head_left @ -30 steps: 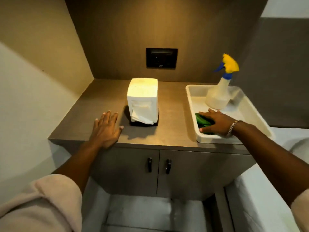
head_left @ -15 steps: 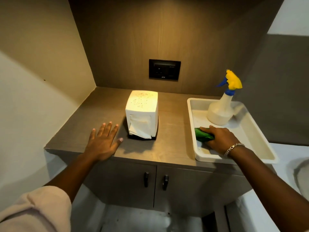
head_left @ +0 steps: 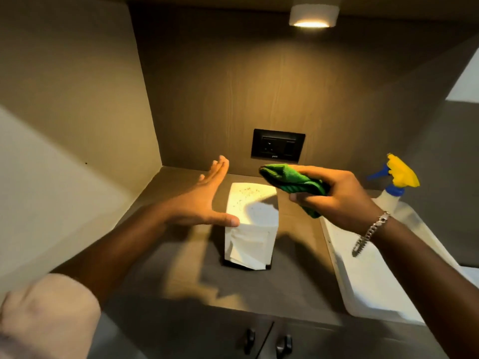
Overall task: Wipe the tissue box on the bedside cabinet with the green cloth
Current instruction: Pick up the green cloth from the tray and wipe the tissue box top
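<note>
Right hand (head_left: 334, 200) is up in the air, its grip closed around the bunched green cloth (head_left: 293, 182), which pokes out past the fingers toward the left. The cloth hangs above the tissue box (head_left: 252, 224), over the box's top right corner, not touching it, and throws a shadow on the speckled top. Left hand (head_left: 199, 203) hovers flat and edge-on just left of the box, grip wide open, fingers straight, holding nothing; the thumb tip sits level with the box's top left edge, contact unclear. The box stands upright on the bench (head_left: 166, 275) of the bedside cabinet, a tissue hanging down its front face. To the right lies a white tray (head_left: 363, 288), with a spray bottle (head_left: 394, 187) standing at its far end. A bracelet (head_left: 370, 231) dangles from the right wrist.
</note>
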The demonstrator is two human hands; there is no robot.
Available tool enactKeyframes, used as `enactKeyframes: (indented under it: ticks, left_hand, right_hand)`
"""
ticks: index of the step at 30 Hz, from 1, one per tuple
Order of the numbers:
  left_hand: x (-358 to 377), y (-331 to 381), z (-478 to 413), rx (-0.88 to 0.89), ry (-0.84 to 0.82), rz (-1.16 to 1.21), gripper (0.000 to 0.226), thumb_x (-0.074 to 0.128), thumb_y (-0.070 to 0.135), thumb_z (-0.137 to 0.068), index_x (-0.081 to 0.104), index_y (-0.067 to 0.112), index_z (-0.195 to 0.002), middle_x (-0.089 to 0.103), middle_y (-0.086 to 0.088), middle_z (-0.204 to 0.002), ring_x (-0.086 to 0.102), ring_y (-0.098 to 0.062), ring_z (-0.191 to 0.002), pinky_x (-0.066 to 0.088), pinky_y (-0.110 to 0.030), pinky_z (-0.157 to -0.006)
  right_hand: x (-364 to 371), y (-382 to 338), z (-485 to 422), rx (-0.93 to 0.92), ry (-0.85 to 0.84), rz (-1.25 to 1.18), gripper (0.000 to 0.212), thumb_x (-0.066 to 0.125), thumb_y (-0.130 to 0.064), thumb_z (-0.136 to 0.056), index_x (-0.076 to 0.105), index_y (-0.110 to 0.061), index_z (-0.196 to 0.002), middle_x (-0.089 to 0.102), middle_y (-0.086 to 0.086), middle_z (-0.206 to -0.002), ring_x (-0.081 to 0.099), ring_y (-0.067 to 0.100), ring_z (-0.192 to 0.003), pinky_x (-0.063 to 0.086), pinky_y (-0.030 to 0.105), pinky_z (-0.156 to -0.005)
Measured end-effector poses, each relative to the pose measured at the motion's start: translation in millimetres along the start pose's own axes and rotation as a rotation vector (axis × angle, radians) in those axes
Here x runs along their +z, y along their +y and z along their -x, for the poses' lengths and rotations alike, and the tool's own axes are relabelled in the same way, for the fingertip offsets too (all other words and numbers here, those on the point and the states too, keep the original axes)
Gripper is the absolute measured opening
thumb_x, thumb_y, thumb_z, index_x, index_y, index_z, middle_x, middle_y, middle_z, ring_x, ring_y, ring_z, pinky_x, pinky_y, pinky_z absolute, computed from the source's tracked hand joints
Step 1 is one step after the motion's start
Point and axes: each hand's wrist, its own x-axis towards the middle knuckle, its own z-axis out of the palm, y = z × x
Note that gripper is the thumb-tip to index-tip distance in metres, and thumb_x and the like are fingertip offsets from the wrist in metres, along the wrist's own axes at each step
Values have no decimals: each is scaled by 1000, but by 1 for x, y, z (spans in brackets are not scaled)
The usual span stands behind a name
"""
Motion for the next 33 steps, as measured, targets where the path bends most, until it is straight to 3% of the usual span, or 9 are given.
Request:
enactKeyframes:
  ticks: [4, 8, 12, 16, 20, 23, 25, 30, 33]
  left_hand:
    - [-12, -5, -28, 16, -270, -46, 131, 75, 61, -65, -22, 26, -147, -27, 5, -157, -27, -5, -136, -15, -32, -112]
    - [-3, -18, -37, -10, -311, 55, 135, 82, 59, -57, -13, 34, -149, -19, 4, -161, -23, -17, -142, -10, -37, -112]
    - [5, -26, -38, 91, -227, 121, 134, 85, 58, -52, -4, 33, -150, -12, 11, -161, -18, 5, -132, -14, -30, -112]
    - [6, -30, -41, 78, -228, 128, 136, 82, 68, -44, 0, 40, -149, -12, 18, -161, -17, -5, -139, -9, -37, -115]
    - [5, -30, -41, 25, -258, 118, 143, 79, 76, -36, -7, 45, -146, -12, 17, -161, -12, -21, -147, -6, -37, -112]
    - [2, -28, -39, 59, -254, 147, 137, 82, 72, -39, 1, 44, -147, -11, 16, -161, -12, -12, -147, -3, -46, -121]
    - [3, -26, -38, 85, -243, 164, 133, 84, 65, -42, 4, 43, -147, -10, 16, -161, -12, -5, -145, -3, -45, -121]
    - [3, -25, -39, 18, -281, 173, 140, 85, 65, -40, 0, 42, -148, -13, 21, -160, -12, -14, -147, -1, -46, -121]
    - [1, -25, -40, 4, -291, 165, 140, 84, 67, -38, -1, 44, -147, -13, 20, -160, -12, -15, -148, 2, -49, -121]
  right_hand:
    - [32, -10, -29, 5, -87, 111, 55, 74, -12, -79, 56, -26, -129, 64, -3, -126, 58, 10, -116, 51, 37, -99]
    - [59, -15, -42, 78, -252, 467, 56, 63, -27, -89, 40, -39, -138, 42, 1, -150, 41, 25, -135, 42, 47, -106]
    - [60, -21, -26, -17, -318, 586, 54, 62, -21, -87, 46, -41, -135, 43, -4, -149, 43, 32, -133, 48, 50, -101]
    - [38, -21, -23, -37, -340, 577, 58, 65, -12, -83, 51, -42, -130, 51, -5, -143, 56, 25, -123, 54, 44, -93]
    - [57, -30, -51, 29, -304, 696, 52, 57, -22, -90, 42, -38, -137, 47, -1, -147, 51, 28, -126, 51, 45, -96]
    - [70, -39, -34, -114, -336, 795, 58, 61, -28, -87, 38, -43, -137, 44, -1, -149, 51, 36, -125, 57, 49, -83]
    - [60, -36, -14, -143, -404, 727, 63, 65, -25, -83, 38, -46, -136, 43, -4, -149, 46, 40, -130, 58, 53, -80]
    - [32, -22, -31, -67, -379, 692, 58, 60, -21, -86, 40, -49, -134, 40, -10, -150, 46, 30, -132, 52, 46, -95]
    - [54, -30, -50, -81, -384, 772, 58, 58, -30, -89, 33, -46, -139, 36, -4, -153, 44, 30, -132, 53, 45, -93]
